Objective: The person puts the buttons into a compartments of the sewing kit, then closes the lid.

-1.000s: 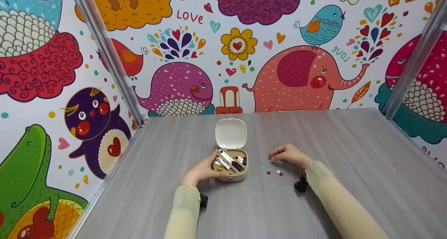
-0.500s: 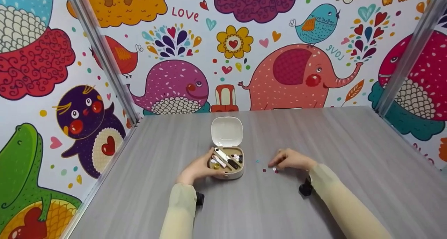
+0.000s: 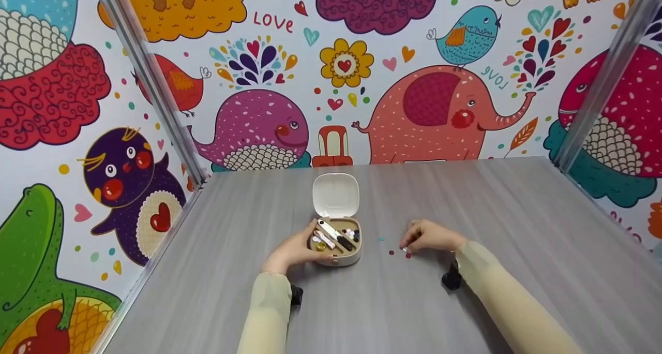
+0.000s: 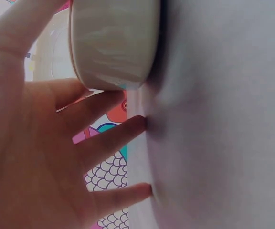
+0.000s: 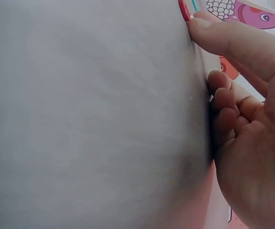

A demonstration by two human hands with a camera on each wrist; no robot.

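Note:
My left hand (image 3: 287,251) holds a small white box (image 3: 347,261) with its lid (image 3: 336,194) standing up. The thumb lies along the front and the fingers go round the left side. In the left wrist view two fingertips touch the box wall (image 4: 116,43), while the other fingers are spread. My right hand (image 3: 433,236) pinches a white button (image 3: 405,250) at the tabletop between thumb and index finger. Just below it lies a red button (image 3: 408,256), seen edge-on near the thumb in the right wrist view. A dark red button (image 3: 391,252) and a teal button (image 3: 381,239) lie to the left.
The box's beige insert carries a slim white-and-black tool (image 3: 336,235), a small gold item (image 3: 321,246), a pale item (image 3: 324,239) and several dark and light buttons (image 3: 351,234). Printed wall panels (image 3: 248,131) border the grey table (image 3: 445,193) at back and sides.
My right hand has moved down toward me to the white button, and its thumb and index finger have closed on it. The left hand has stayed on the box; the view has shifted slightly.

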